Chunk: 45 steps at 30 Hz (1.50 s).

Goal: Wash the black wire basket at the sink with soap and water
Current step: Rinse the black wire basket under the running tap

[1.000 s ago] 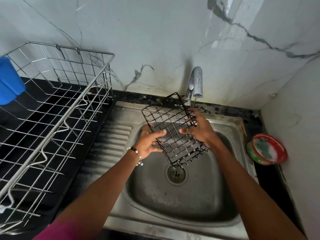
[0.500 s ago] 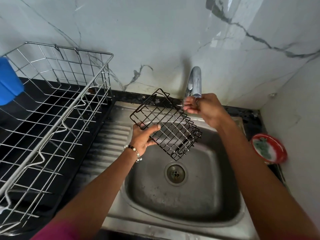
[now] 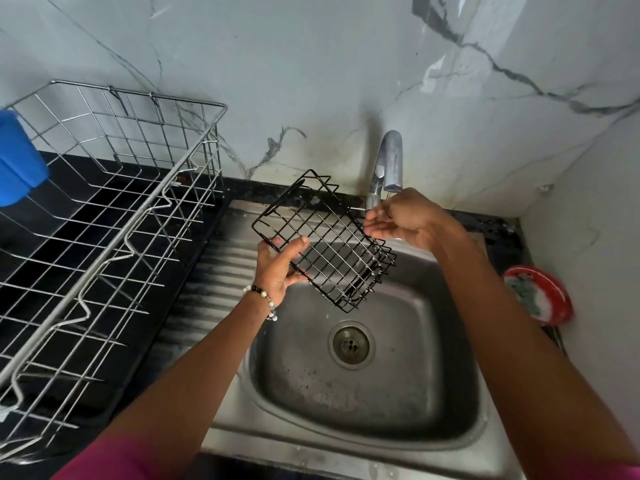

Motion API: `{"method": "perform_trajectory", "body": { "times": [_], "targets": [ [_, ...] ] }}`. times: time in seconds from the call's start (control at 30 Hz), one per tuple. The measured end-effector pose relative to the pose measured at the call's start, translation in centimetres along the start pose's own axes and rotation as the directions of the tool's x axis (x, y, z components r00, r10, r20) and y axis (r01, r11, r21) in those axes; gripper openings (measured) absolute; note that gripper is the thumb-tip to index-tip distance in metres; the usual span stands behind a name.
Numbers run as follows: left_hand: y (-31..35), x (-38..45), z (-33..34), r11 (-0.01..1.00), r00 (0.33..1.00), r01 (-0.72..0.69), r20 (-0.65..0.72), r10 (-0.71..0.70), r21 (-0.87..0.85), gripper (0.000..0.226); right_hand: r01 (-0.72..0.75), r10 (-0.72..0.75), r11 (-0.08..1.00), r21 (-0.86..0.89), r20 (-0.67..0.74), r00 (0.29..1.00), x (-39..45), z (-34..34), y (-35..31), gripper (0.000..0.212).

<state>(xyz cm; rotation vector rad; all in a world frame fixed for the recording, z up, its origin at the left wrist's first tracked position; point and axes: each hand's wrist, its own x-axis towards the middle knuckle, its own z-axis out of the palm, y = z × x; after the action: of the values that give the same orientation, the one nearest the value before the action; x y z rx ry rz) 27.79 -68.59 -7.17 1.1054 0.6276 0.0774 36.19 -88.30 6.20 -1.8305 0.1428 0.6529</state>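
Observation:
The black wire basket (image 3: 329,244) hangs tilted over the steel sink (image 3: 381,410), its open end toward the wall. My left hand (image 3: 277,265) grips its lower left edge, thumb on top of the wires. My right hand (image 3: 405,220) is just under the spout of the chrome faucet (image 3: 389,161), fingers loosely bent beside the basket's right edge and holding nothing. I cannot make out any water stream. A red soap dish (image 3: 540,296) with a green scrubber and foam sits on the counter at the right.
A large steel dish rack (image 3: 104,220) fills the black counter at left, with a blue plastic item (image 3: 17,161) in its far corner. The ribbed drainboard (image 3: 221,271) lies between rack and basin. The drain (image 3: 350,344) is uncovered. Marble walls close in behind and at right.
My right hand has let go of the basket and risen to the faucet spout. My left hand alone has lifted the basket up and to the left.

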Motion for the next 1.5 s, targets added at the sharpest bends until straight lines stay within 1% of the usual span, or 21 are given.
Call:
{"method": "perform_trajectory", "body": {
  "times": [0.07, 0.17, 0.27, 0.37, 0.47, 0.5, 0.57, 0.6, 0.7, 0.8, 0.93, 1.0, 1.03, 1.1, 1.13, 1.17, 1.23, 1.27, 1.37, 1.4, 1.5],
  "targets": [
    [0.1, 0.1, -0.1, 1.000, 1.000, -0.010, 0.004, 0.010, 0.017, 0.050, -0.015, 0.013, 0.998, 0.059, 0.046, 0.999, 0.0, 0.1, 0.0, 0.022],
    [0.1, 0.2, -0.2, 0.999, 1.000, -0.012, -0.005, 0.012, 0.031, 0.051, -0.020, 0.020, 1.000, 0.014, -0.021, 1.000, 0.0, -0.1, 0.3, 0.018],
    [0.3, 0.2, -0.1, 1.000, 1.000, -0.009, -0.011, 0.009, 0.025, 0.049, -0.038, 0.034, 0.996, 0.082, 0.044, 0.998, 0.0, -0.2, 0.5, 0.021],
    [0.4, 0.4, -0.2, 1.000, 1.000, 0.009, -0.025, -0.009, 0.012, 0.052, -0.025, 0.025, 1.000, 0.016, -0.003, 1.000, 0.0, -0.3, 0.6, 0.020],
    [0.6, 0.7, -0.3, 1.000, 1.000, 0.014, -0.020, -0.013, 0.008, 0.057, -0.049, 0.043, 0.996, 0.078, 0.074, 0.996, 0.0, -0.5, 0.8, 0.019],
    [0.7, 0.8, -0.3, 1.000, 1.000, 0.018, -0.023, -0.018, 0.008, 0.061, -0.055, 0.049, 0.996, 0.076, 0.071, 0.996, 0.0, -0.5, 0.9, 0.018],
    [0.8, 0.8, -0.3, 1.000, 0.999, 0.025, -0.025, -0.025, 0.011, 0.069, -0.046, 0.046, 0.999, 0.026, 0.005, 0.999, 0.1, -0.7, 1.0, 0.017],
    [0.8, 0.8, -0.2, 1.000, 0.999, 0.024, -0.026, -0.024, 0.012, 0.070, -0.037, 0.037, 0.999, 0.026, 0.000, 0.999, 0.2, -0.7, 1.0, 0.018],
    [1.0, 0.7, 0.0, 1.000, 0.999, 0.020, -0.036, -0.020, 0.006, 0.068, -0.046, 0.038, 0.993, 0.110, 0.076, 0.996, 0.1, -0.6, 1.0, 0.022],
    [1.0, 0.7, 0.1, 1.000, 0.999, 0.026, -0.047, -0.026, -0.001, 0.069, -0.041, 0.041, 0.999, 0.019, 0.010, 0.999, 0.1, -0.7, 1.0, 0.014],
    [0.9, 0.8, -0.1, 1.000, 0.998, 0.017, -0.063, -0.019, -0.024, 0.071, -0.048, 0.040, 0.996, 0.074, 0.101, 0.994, 0.0, -0.9, 1.2, 0.024],
    [0.9, 0.8, -0.1, 0.999, 0.997, 0.027, -0.071, -0.029, -0.031, 0.068, -0.040, 0.038, 0.999, 0.028, 0.056, 0.998, -0.1, -0.9, 1.1, 0.023],
    [0.9, 0.8, -0.1, 0.999, 0.996, 0.037, -0.077, -0.040, -0.037, 0.063, -0.031, 0.031, 0.999, 0.017, 0.037, 0.999, -0.1, -1.0, 1.1, 0.020],
    [0.9, 0.8, 0.0, 0.997, 0.994, 0.052, -0.090, -0.057, -0.056, 0.054, -0.020, 0.015, 0.997, 0.076, 0.069, 0.997, -0.2, -1.1, 1.0, 0.021],
    [0.9, 0.8, -0.1, 0.996, 0.993, 0.057, -0.094, -0.064, -0.067, 0.055, -0.019, 0.009, 0.994, 0.111, 0.095, 0.995, -0.3, -1.1, 0.9, 0.023],
    [0.9, 0.9, -0.1, 0.995, 0.993, 0.061, -0.096, -0.069, -0.080, 0.061, -0.023, 0.010, 0.993, 0.118, 0.103, 0.995, -0.3, -1.0, 0.9, 0.024],
    [0.9, 0.9, -0.2, 0.993, 0.992, 0.071, -0.095, -0.080, -0.096, 0.077, -0.026, 0.022, 0.997, 0.066, 0.060, 0.998, -0.4, -0.9, 0.9, 0.022],
    [0.9, 1.0, -0.2, 0.993, 0.992, 0.072, -0.098, -0.082, -0.095, 0.079, -0.026, 0.023, 0.998, 0.055, 0.044, 0.999, -0.4, -1.0, 0.9, 0.021],
    [0.9, 1.0, -0.3, 0.991, 0.990, 0.074, -0.110, -0.086, -0.110, 0.072, -0.017, 0.000, 0.988, 0.153, 0.111, 0.994, -0.2, -1.0, 0.9, 0.026],
    [0.9, 1.0, -0.3, 0.991, 0.990, 0.075, -0.109, -0.088, -0.112, 0.071, -0.020, 0.001, 0.987, 0.160, 0.118, 0.993, -0.2, -0.9, 0.9, 0.027],
    [0.9, 0.8, -0.4, 0.990, 0.990, 0.084, -0.106, -0.097, -0.114, 0.072, -0.026, 0.024, 0.999, 0.043, 0.040, 0.999, 0.0, -0.6, 1.1, 0.023]
  ]
}}
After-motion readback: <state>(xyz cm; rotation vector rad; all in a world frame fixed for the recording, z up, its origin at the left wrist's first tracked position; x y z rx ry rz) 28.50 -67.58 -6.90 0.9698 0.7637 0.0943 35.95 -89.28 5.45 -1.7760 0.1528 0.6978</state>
